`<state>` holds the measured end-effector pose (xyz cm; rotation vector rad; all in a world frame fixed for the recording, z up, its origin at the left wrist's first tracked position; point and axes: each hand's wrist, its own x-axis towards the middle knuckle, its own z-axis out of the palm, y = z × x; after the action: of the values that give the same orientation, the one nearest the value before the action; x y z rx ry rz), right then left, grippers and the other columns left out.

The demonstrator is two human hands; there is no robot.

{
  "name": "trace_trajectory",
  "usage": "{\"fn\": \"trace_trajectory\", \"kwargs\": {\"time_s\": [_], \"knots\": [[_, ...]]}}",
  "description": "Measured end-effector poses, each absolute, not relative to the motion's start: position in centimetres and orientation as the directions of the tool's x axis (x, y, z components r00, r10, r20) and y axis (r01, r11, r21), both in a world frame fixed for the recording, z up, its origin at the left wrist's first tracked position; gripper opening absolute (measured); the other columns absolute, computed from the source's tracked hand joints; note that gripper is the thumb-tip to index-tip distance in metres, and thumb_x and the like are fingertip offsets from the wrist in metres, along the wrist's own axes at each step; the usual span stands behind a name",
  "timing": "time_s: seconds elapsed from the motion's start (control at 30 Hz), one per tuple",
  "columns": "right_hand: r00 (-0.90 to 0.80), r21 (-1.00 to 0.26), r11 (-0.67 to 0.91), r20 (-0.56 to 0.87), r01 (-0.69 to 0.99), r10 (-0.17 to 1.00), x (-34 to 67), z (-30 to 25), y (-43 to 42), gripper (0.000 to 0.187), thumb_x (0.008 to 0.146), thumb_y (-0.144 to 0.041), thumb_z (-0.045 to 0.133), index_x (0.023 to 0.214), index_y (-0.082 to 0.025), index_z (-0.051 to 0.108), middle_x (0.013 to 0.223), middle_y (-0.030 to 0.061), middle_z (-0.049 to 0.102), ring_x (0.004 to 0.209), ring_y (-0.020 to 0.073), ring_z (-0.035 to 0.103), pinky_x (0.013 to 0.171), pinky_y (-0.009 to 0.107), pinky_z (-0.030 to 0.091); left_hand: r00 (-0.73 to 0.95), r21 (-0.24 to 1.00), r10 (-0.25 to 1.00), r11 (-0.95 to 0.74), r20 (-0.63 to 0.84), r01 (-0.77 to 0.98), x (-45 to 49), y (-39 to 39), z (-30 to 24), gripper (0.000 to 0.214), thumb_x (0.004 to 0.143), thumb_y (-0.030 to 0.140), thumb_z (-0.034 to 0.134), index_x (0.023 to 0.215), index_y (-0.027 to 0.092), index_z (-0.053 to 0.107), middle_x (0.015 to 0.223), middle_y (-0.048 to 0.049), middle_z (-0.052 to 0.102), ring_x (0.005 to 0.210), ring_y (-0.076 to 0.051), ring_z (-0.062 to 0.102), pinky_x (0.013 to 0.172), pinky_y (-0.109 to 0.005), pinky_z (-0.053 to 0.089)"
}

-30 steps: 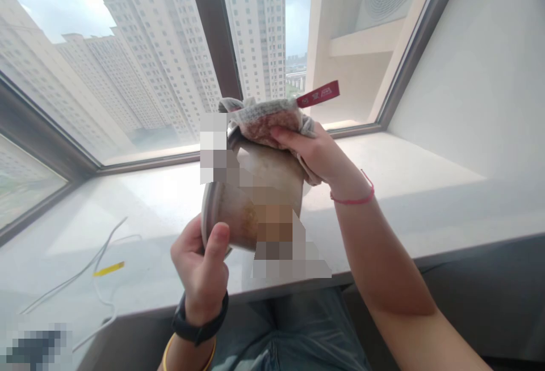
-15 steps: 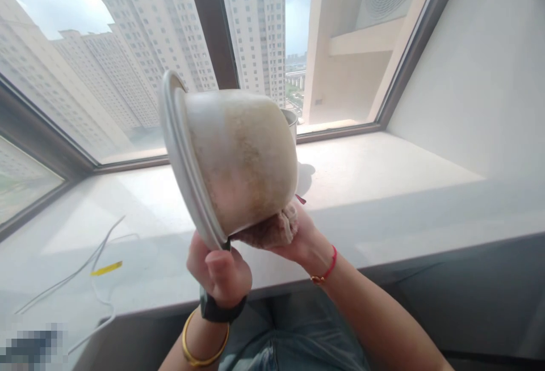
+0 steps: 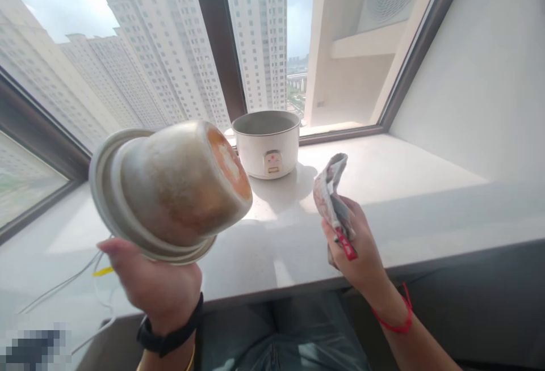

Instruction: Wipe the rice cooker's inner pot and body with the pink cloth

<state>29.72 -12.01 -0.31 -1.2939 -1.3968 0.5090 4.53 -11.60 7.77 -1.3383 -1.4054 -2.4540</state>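
Note:
My left hand (image 3: pixel 159 286) grips the rim of a metal inner pot (image 3: pixel 170 184), closed around its lower edge. The pot is tilted on its side in the air, its stained wall and orange-brown base turned to the right. In my right hand (image 3: pixel 355 246) is a bunched cloth (image 3: pixel 330 189) with a red tag, held apart from the pot. Behind them a white rice cooker body (image 3: pixel 267 144) stands upright on the sill, its top uncovered and a small switch panel on its front.
The white window sill (image 3: pixel 409 189) runs below large windows with dark frames (image 3: pixel 217 36). A grey cable with a yellow tag (image 3: pixel 102 272) lies at the left. A blurred dark patch sits at the lower left corner.
The pot has moved left and down and turned, so its base now shows. My right hand has drawn the cloth away to the right. The cooker body has come into fuller view.

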Motion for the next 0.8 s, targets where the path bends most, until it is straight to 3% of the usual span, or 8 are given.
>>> {"fn": "trace_trajectory", "kwargs": {"time_s": [0.07,0.2,0.3,0.4,0.53,0.6,0.67,0.8], "knots": [[0.039,-0.616,0.307,0.481,0.725,0.876,30.0,-1.7,-11.8,0.057,0.084,-0.022,0.056,0.141,-0.023,0.058,0.140,0.0142,0.059,0.125,0.0343,0.055,0.102,0.053,0.046,-0.630,0.694,0.370,-0.599,0.683,0.400,4.4,-12.0,7.5,0.049,0.102,0.055,0.030,0.080,0.030,0.065,0.087,0.0012,0.072,0.098,-0.024,0.071,0.068,-0.046,0.060],[-0.179,-0.423,0.267,0.235,0.866,0.955,26.5,-3.3,-13.0,0.075,0.084,-0.054,0.064,0.151,-0.022,0.050,0.151,0.0199,0.050,0.138,0.0452,0.042,0.110,0.067,0.030,-0.655,0.697,0.361,-0.617,0.663,0.366,4.4,-13.0,5.2,0.028,0.079,0.048,0.074,0.082,0.022,0.066,0.081,0.0000,0.070,0.078,-0.023,0.068,0.062,-0.040,0.057],[-0.307,-0.461,0.347,0.162,0.817,0.938,22.5,-3.3,-14.4,0.121,0.061,-0.078,0.074,0.160,-0.021,0.035,0.163,0.0249,0.028,0.148,0.0524,0.022,0.115,0.073,0.013,-0.607,0.720,0.398,-0.483,0.688,0.498,4.4,-13.7,4.2,0.035,0.067,0.040,0.087,0.080,0.017,0.064,0.072,0.0022,0.065,0.062,-0.016,0.059,0.054,-0.030,0.049],[-0.451,-0.619,0.458,0.182,0.638,0.874,20.3,-2.4,-14.9,0.133,0.055,-0.078,0.078,0.163,-0.022,0.024,0.165,0.0217,0.024,0.151,0.0493,0.018,0.119,0.070,0.008,-0.335,0.533,0.444,-0.466,0.831,0.706,4.5,-14.0,4.8,0.029,0.071,0.034,0.086,0.075,0.017,0.063,0.062,0.0033,0.061,0.053,-0.013,0.053,0.048,-0.025,0.043],[-0.370,-0.932,0.344,0.283,0.111,0.885,22.0,-0.9,-14.1,0.084,0.071,-0.057,0.077,0.144,-0.025,0.050,0.142,0.0140,0.058,0.132,0.0351,0.052,0.113,0.054,0.039,0.300,0.169,0.460,-0.735,0.836,0.656,4.4,-13.4,6.8,0.011,0.084,0.016,0.071,0.080,0.020,0.061,0.065,0.0018,0.061,0.057,-0.013,0.054,0.057,-0.027,0.044],[-0.130,-0.944,0.200,0.239,-0.261,0.962,24.6,-0.1,-13.7,0.046,0.081,-0.050,0.069,0.120,-0.027,0.062,0.114,0.0080,0.070,0.104,0.0269,0.067,0.091,0.044,0.055,0.526,0.004,0.410,-0.791,0.745,0.612,4.4,-13.0,7.4,0.013,0.086,0.009,0.058,0.081,0.020,0.059,0.066,0.0011,0.060,0.059,-0.014,0.052,0.064,-0.030,0.044],[0.060,-0.850,0.134,0.120,-0.509,0.991,27.5,0.7,-13.6,0.035,0.083,-0.055,0.063,0.103,-0.026,0.065,0.093,0.0048,0.070,0.079,0.0227,0.068,0.067,0.037,0.058,0.659,-0.147,0.391,-0.781,0.643,0.607,4.8,-12.8,7.7,0.020,0.087,0.004,0.049,0.082,0.020,0.058,0.066,0.0016,0.060,0.061,-0.015,0.051,0.075,-0.035,0.044],[0.198,-0.876,0.076,-0.023,-0.477,0.980,31.3,2.4,-14.3,0.043,0.071,-0.056,0.075,0.098,-0.023,0.069,0.081,0.0055,0.071,0.064,0.0212,0.066,0.053,0.033,0.055,0.786,-0.328,0.351,-0.765,0.509,0.554,6.9,-13.0,7.7,0.023,0.095,0.008,0.050,0.081,0.023,0.060,0.065,0.0056,0.060,0.062,-0.014,0.049,0.102,-0.042,0.038]]}}
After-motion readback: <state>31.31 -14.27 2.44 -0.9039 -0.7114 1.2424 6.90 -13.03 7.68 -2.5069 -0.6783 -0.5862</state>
